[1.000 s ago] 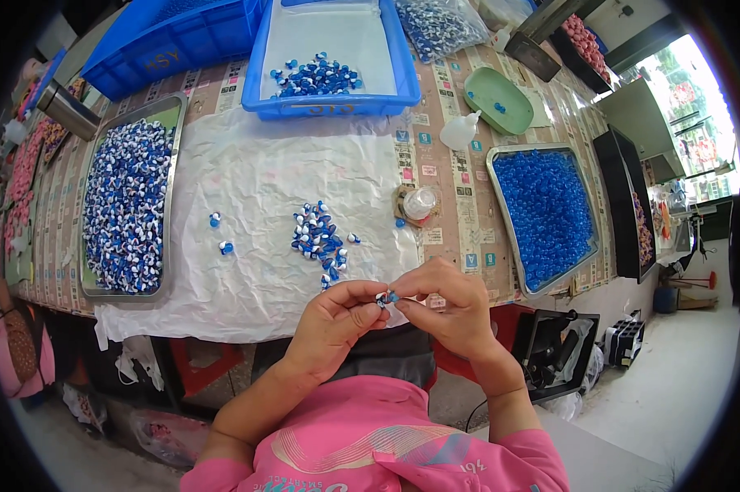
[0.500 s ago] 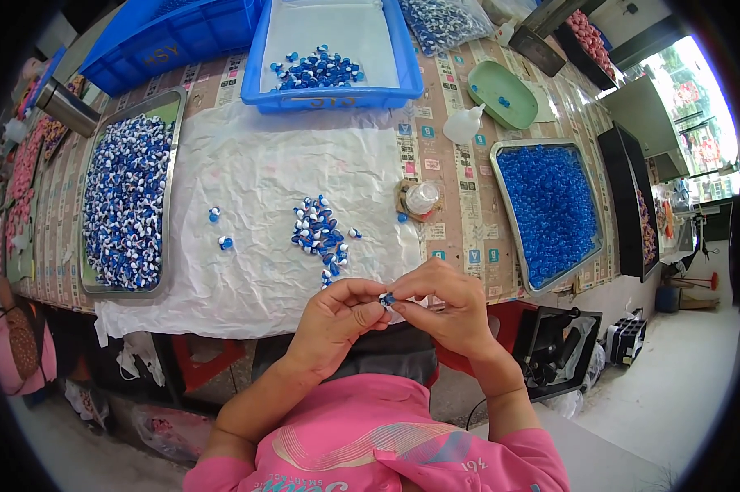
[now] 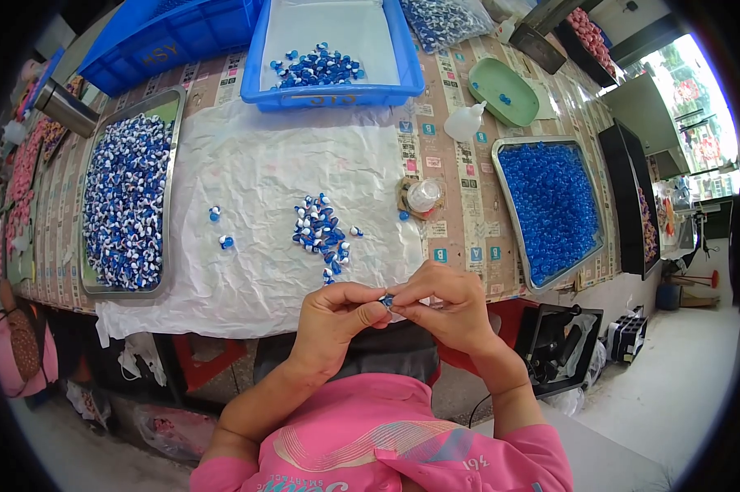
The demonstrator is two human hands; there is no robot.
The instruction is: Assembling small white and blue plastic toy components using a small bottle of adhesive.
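pinching a small glossy blue piece (image 3: 386, 302) just below centre of the frame: bare left hand (image 3: 329, 321) and bare right hand (image 3: 450, 310) both closed on it, thumb to finger. step looks like two-handed fitting or adjusting; next move probably calls for a light, steady pinch. piece mostly hidden by fingertips, can't tell its full shape. loose pile of blue-and-white pieces (image 3: 319, 232) at centre.

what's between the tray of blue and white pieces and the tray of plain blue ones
Left to right in the head view: crumpled white paper bearing a blue-and-white pile and loose pieces, then a clear container and patterned table cover.
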